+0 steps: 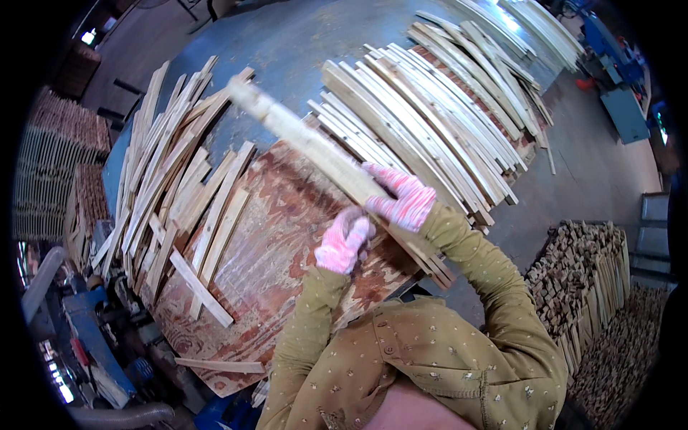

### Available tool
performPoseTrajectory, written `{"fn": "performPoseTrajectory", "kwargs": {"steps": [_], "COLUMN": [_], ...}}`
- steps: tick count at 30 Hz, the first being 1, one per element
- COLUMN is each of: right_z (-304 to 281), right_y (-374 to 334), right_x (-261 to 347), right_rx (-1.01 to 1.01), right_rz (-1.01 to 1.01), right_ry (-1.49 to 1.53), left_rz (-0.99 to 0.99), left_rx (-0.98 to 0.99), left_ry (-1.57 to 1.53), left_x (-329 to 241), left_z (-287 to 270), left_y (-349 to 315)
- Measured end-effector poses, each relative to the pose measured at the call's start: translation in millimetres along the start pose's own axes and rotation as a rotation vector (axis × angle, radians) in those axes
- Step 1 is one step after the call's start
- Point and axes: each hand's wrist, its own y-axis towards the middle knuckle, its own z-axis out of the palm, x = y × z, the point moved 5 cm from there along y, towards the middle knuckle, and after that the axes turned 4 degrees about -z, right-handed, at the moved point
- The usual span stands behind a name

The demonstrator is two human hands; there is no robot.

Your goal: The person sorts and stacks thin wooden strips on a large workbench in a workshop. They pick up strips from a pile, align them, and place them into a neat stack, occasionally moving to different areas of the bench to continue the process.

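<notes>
A long pale wooden strip (304, 147) slants from the upper left down towards my body, raised over the worktable (269, 276). Gloved in pink and white stripes, my right hand (405, 198) is closed round its nearer part. More than one strip end (433, 269) shows below that hand, so it may hold several together. My left hand (345, 240), in a matching glove, is just left of the strip with its fingers curled in. Slight blur hides what those fingers hold, if anything, and whether they touch the wood.
Loose strips (190, 172) lie heaped at the table's left. A row of strips (430, 122) covers the right side. One short strip (222, 365) rests at the near left edge. Stacked wood (580, 272) stands on the right, and blue machinery (97, 337) at lower left.
</notes>
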Motion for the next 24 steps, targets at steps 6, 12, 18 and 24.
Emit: {"fn": "performPoseTrajectory", "kwargs": {"steps": [6,12,18,24], "right_z": [-45.0,-125.5,-132.6,-138.5], "right_y": [-10.4,-25.6,4.1,24.6], "right_x": [-66.9,-116.2,-112.2,-111.6], "right_rx": [0.011,-0.345,-0.070,0.165], "right_rz": [0.197,0.411,0.593,0.642], "right_ry": [-0.757,-0.853,-0.799,-0.775], "left_rz": [-0.179,-0.355,-0.453,-0.429], "left_rx": [-0.179,-0.164,-0.138,-0.251], "left_ry": [0.916,1.117,0.521,0.765], "left_x": [-33.8,-18.6,-2.3,17.3], "left_z": [51.4,63.8,67.7,47.3], "left_y": [123.1,172.4,194.5,198.8]}}
